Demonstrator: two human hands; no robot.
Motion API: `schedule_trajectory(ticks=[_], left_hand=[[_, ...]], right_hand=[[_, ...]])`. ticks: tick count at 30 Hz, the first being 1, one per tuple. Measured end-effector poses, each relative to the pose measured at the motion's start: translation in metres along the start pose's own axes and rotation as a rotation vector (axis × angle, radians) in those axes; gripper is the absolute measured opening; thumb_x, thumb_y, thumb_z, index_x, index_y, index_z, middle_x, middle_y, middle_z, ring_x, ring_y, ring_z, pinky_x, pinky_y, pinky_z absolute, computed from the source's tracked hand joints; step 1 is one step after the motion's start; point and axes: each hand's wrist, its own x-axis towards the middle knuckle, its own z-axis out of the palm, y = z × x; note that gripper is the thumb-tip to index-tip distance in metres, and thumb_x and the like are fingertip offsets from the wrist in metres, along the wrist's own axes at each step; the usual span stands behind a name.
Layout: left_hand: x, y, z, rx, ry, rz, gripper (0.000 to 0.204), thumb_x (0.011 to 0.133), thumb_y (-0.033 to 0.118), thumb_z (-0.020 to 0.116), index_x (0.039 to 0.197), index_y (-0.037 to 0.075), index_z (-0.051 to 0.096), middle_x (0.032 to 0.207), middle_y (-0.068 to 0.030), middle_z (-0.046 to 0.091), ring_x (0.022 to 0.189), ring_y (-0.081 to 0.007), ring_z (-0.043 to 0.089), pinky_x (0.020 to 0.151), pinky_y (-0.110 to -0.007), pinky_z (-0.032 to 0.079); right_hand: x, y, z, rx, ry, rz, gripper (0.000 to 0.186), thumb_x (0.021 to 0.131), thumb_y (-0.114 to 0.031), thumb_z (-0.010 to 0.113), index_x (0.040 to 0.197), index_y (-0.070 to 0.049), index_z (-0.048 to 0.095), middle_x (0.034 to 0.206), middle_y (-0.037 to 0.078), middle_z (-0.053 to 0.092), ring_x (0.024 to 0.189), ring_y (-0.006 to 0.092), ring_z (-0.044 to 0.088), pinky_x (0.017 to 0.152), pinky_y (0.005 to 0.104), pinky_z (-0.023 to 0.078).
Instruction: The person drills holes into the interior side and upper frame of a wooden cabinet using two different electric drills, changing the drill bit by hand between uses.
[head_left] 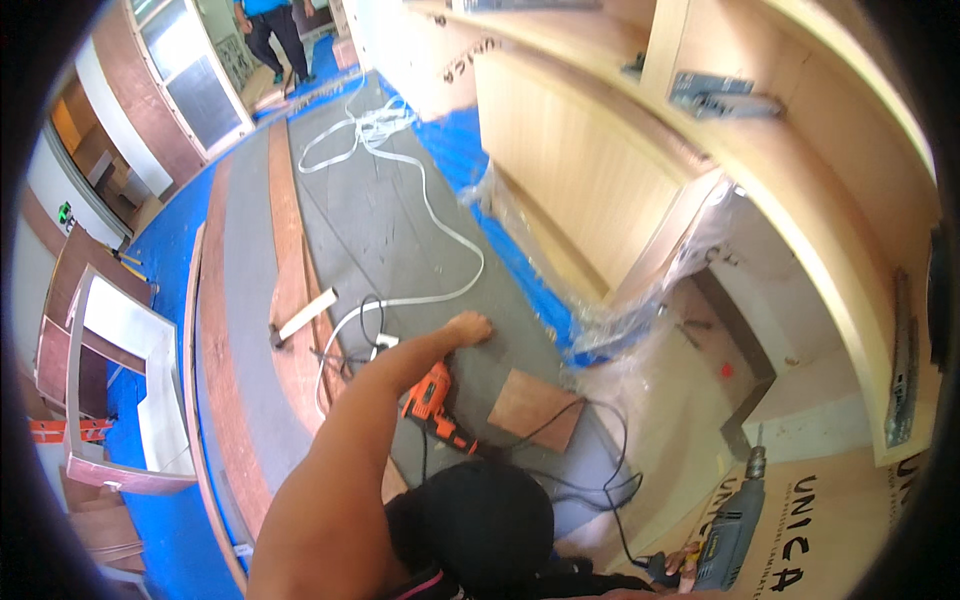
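Note:
My left arm reaches across the grey floor covering, and my left hand (468,328) rests on it, curled into a fist. At the lower right, my right hand (684,567) is wrapped round the handle of a grey-green power drill (730,540), its bit pointing up toward the cabinet's corner. A black cord runs from the drill's handle. Beside my left forearm lies an orange power tool (430,392). Close by is a square wooden board (535,410). A hammer (308,315) with a pale handle lies left of my arm. Most of my right hand is hidden at the picture's edge.
A pale wood cabinet (580,170) with metal drawer runners (725,97) stands on the right, wrapped partly in clear plastic (620,325). A white extension cord (470,245) loops over the floor. White frame (130,380) at left; a person (272,25) in blue stands far back.

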Motion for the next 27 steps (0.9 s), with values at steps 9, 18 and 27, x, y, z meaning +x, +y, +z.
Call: schedule_trajectory(ticks=[9, 18, 27], left_hand=[[0.018, -0.043, 0.018, -0.318, -0.082, 0.205, 0.010, 0.077, 0.013, 0.070, 0.086, 0.013, 0.074, 0.087, -0.0118, 0.073, 0.083, -0.0310, 0.073, 0.073, -0.046, 0.057], [0.006, -0.017, -0.013, -0.369, -0.050, 0.291, 0.022, 0.079, 0.003, 0.071, 0.099, 0.012, 0.069, 0.084, -0.0099, 0.072, 0.082, -0.0259, 0.072, 0.074, -0.041, 0.057], [-0.021, 0.129, -0.112, -2.478, 0.334, -0.002, 0.034, 0.097, 0.005, 0.068, 0.128, 0.003, 0.056, 0.113, -0.0062, 0.064, 0.104, -0.0228, 0.069, 0.102, -0.053, 0.058]], right_hand=[[0.041, -0.015, 0.052, 0.024, -0.090, 0.119, 0.043, 0.094, -0.025, 0.067, 0.124, 0.006, 0.061, 0.073, 0.002, 0.049, 0.063, 0.0124, 0.041, 0.065, 0.0274, 0.035], [0.034, -0.036, 0.059, -0.038, -0.102, 0.121, 0.044, 0.093, -0.024, 0.067, 0.123, 0.007, 0.061, 0.073, 0.003, 0.050, 0.061, 0.0125, 0.042, 0.064, 0.0274, 0.035], [0.012, -0.064, 0.053, -0.080, -0.087, 0.067, 0.044, 0.093, -0.024, 0.067, 0.123, 0.008, 0.061, 0.073, 0.004, 0.052, 0.059, 0.0127, 0.042, 0.062, 0.0273, 0.034]])
